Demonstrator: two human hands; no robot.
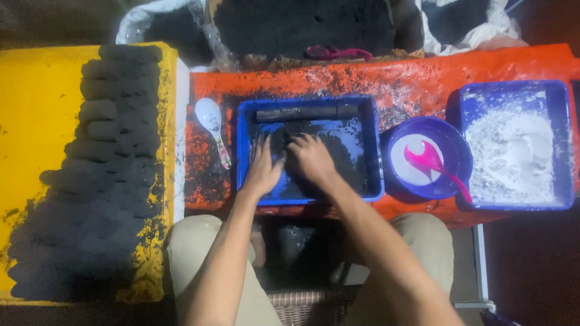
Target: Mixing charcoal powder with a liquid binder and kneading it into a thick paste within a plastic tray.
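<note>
Item: black powdery mass (338,158), matt, soot-dark, spread thin and uneven over the floor of a blue rectangular tray (244,151); blue shows through in patches toward the right and far side. Location: centre of an orange sheet (423,78) speckled with the same black dust, directly before the seated person.

Left hand (263,169): palm down, fingers spread and flat, pressing on the dark mass at the tray's left half. Nothing enclosed in it; the fingertips are blackened.

Right hand (310,158): palm down, fingers loosely curled over a small dark lump in the middle of the tray, just beside the left hand. Whether it actually clasps the lump cannot be told.

Black rod (305,112): long dark cylinder lying flat along the tray's far wall, apart from both hands.

White spoon (212,121): patterned handle, lying on the orange sheet just left of the tray.

Purple bowl (456,145): round, right of the tray, pale contents, with a pink spoon (430,162) resting inside, handle over the near rim.

Second blue tray (562,151): far right, holding white powder (513,154), heaped and lumpy.

Yellow board (36,151): far left, bearing rows of black short cylinders (103,151), stacked close, with loose black dust around them.
</note>
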